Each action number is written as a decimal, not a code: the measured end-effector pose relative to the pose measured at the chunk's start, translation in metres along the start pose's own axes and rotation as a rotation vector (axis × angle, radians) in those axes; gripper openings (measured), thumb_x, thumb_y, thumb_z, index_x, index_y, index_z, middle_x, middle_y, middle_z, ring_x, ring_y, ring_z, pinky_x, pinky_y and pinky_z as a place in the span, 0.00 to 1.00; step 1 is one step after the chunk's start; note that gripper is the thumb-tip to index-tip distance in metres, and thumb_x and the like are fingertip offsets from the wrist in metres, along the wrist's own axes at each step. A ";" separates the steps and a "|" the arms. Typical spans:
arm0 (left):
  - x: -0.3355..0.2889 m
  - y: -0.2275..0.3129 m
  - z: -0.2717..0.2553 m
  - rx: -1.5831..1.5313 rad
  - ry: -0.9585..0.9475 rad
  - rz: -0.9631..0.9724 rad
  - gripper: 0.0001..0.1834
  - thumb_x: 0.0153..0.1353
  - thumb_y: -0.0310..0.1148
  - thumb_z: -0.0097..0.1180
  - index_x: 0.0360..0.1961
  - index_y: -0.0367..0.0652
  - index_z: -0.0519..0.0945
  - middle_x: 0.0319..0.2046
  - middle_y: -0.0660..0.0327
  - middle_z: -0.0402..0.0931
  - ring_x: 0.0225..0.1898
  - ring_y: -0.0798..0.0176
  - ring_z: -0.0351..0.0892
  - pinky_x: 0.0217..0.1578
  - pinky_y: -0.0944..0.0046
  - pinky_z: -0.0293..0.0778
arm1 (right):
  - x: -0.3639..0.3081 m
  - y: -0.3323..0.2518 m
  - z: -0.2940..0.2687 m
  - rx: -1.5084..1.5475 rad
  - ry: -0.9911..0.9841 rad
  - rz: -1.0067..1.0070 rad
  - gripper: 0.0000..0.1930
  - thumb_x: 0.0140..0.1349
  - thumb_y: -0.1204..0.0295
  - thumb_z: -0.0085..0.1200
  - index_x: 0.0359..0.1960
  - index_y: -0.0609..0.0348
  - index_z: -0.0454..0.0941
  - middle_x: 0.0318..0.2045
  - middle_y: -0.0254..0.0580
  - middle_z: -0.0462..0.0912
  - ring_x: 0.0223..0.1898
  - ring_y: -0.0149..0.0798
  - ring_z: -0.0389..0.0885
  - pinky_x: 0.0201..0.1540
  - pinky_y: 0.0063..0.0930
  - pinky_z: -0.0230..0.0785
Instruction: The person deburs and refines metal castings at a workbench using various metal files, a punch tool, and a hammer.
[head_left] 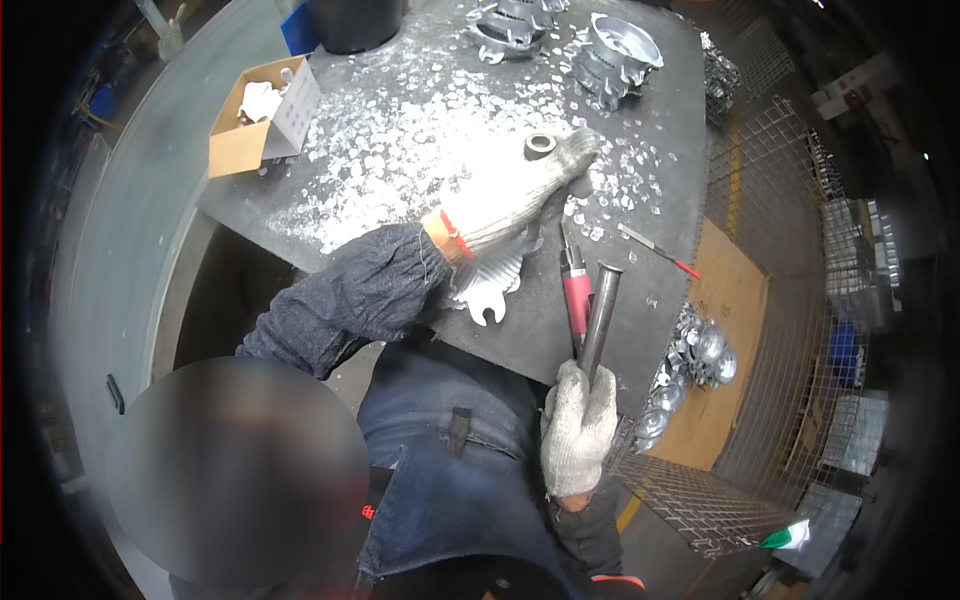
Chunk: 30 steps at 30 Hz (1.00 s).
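Note:
My left hand (505, 200), in a white knitted glove, reaches across the table with its fingers curled over a grey metal casting (487, 290). Most of that casting is hidden beneath the hand and sleeve; a ribbed, fork-ended part shows below the wrist. A dark round ring (540, 147) sits against the glove's far side. By the table's near edge, my right hand (580, 430), gloved too, is closed around a dark metal rod (600, 318) with a wider flat end pointing away. Alongside the rod is a red-and-black tool (577, 290) with a thin tip; whether the hand touches it, I cannot tell.
Shiny metal flakes (380, 150) litter the dark table (640, 340). Round castings (615, 60) stand at the far right, an open cardboard box (265, 115) and black bucket (355, 20) at the far left. A thin red-handled tool (660, 250) lies right. Beyond is a wire-mesh cage (780, 400) with castings.

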<state>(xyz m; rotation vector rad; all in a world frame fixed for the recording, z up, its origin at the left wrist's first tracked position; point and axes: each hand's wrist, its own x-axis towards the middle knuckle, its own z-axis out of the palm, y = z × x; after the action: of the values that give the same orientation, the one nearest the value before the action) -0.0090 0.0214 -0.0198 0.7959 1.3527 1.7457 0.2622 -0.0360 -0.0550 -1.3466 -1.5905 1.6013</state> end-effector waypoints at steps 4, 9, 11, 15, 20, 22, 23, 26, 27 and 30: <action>-0.008 0.005 0.000 0.177 -0.027 -0.031 0.22 0.77 0.52 0.63 0.34 0.43 0.84 0.26 0.64 0.81 0.23 0.74 0.75 0.22 0.71 0.69 | -0.002 -0.019 -0.001 0.201 -0.013 -0.019 0.12 0.80 0.68 0.57 0.54 0.65 0.76 0.29 0.29 0.78 0.27 0.23 0.73 0.29 0.19 0.66; -0.007 -0.004 0.005 0.589 -0.192 -0.026 0.28 0.75 0.61 0.60 0.43 0.43 0.88 0.33 0.57 0.86 0.34 0.63 0.83 0.41 0.57 0.78 | 0.006 -0.106 -0.016 0.329 0.064 -0.764 0.17 0.81 0.60 0.54 0.54 0.65 0.78 0.27 0.32 0.77 0.20 0.25 0.71 0.19 0.20 0.65; -0.006 -0.011 0.007 0.534 -0.195 -0.044 0.30 0.75 0.63 0.58 0.49 0.44 0.88 0.37 0.54 0.88 0.40 0.58 0.84 0.48 0.52 0.78 | 0.011 -0.140 -0.034 0.528 0.011 -1.079 0.20 0.82 0.57 0.52 0.54 0.65 0.80 0.23 0.33 0.76 0.16 0.27 0.70 0.15 0.21 0.65; -0.006 -0.022 0.000 0.570 -0.285 0.035 0.27 0.75 0.59 0.61 0.50 0.43 0.88 0.39 0.52 0.87 0.41 0.61 0.82 0.46 0.54 0.77 | 0.032 -0.132 -0.018 -0.332 0.160 -1.246 0.20 0.83 0.56 0.50 0.55 0.63 0.81 0.30 0.43 0.82 0.23 0.40 0.79 0.26 0.33 0.74; -0.005 -0.030 -0.008 0.419 -0.277 0.076 0.23 0.75 0.52 0.64 0.53 0.42 0.88 0.40 0.55 0.88 0.42 0.63 0.83 0.47 0.58 0.79 | 0.040 -0.105 0.003 -0.827 0.008 -0.639 0.15 0.79 0.66 0.59 0.55 0.67 0.79 0.35 0.55 0.87 0.35 0.47 0.88 0.40 0.39 0.81; -0.008 -0.028 -0.006 0.356 -0.217 0.003 0.26 0.75 0.57 0.61 0.46 0.42 0.88 0.35 0.59 0.86 0.39 0.65 0.81 0.45 0.60 0.78 | 0.030 -0.099 0.000 -0.527 0.130 -0.517 0.14 0.78 0.74 0.58 0.59 0.68 0.76 0.38 0.49 0.87 0.35 0.36 0.85 0.39 0.31 0.79; -0.008 -0.025 -0.007 0.310 -0.214 -0.049 0.27 0.75 0.59 0.61 0.43 0.42 0.88 0.32 0.61 0.85 0.36 0.67 0.79 0.42 0.61 0.78 | 0.024 -0.094 0.000 -0.145 0.146 -0.511 0.13 0.81 0.68 0.56 0.54 0.68 0.78 0.36 0.32 0.80 0.36 0.24 0.75 0.38 0.23 0.70; -0.017 -0.011 -0.008 0.220 -0.055 0.061 0.31 0.74 0.64 0.60 0.36 0.44 0.88 0.27 0.66 0.83 0.29 0.70 0.76 0.35 0.62 0.76 | 0.033 -0.081 -0.026 -0.245 0.234 -0.349 0.17 0.78 0.74 0.59 0.63 0.66 0.73 0.41 0.45 0.87 0.35 0.28 0.81 0.38 0.26 0.77; -0.023 -0.005 -0.009 0.249 0.021 -0.001 0.31 0.73 0.65 0.61 0.37 0.44 0.88 0.27 0.66 0.83 0.28 0.70 0.76 0.33 0.62 0.76 | 0.040 -0.073 -0.037 -0.290 0.215 -0.377 0.17 0.78 0.74 0.59 0.63 0.66 0.73 0.41 0.45 0.87 0.35 0.28 0.81 0.38 0.26 0.77; -0.030 0.012 -0.015 0.135 -0.051 -0.012 0.27 0.76 0.60 0.60 0.46 0.44 0.89 0.31 0.68 0.84 0.29 0.74 0.77 0.33 0.65 0.75 | 0.075 -0.040 -0.056 -0.699 0.306 -0.430 0.16 0.74 0.61 0.65 0.52 0.61 0.81 0.32 0.56 0.87 0.32 0.49 0.89 0.39 0.42 0.79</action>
<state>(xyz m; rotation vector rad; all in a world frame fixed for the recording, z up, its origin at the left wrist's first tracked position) -0.0088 -0.0132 -0.0121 0.8991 1.4494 1.6272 0.2717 0.0615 -0.0292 -1.3466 -2.1411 0.5626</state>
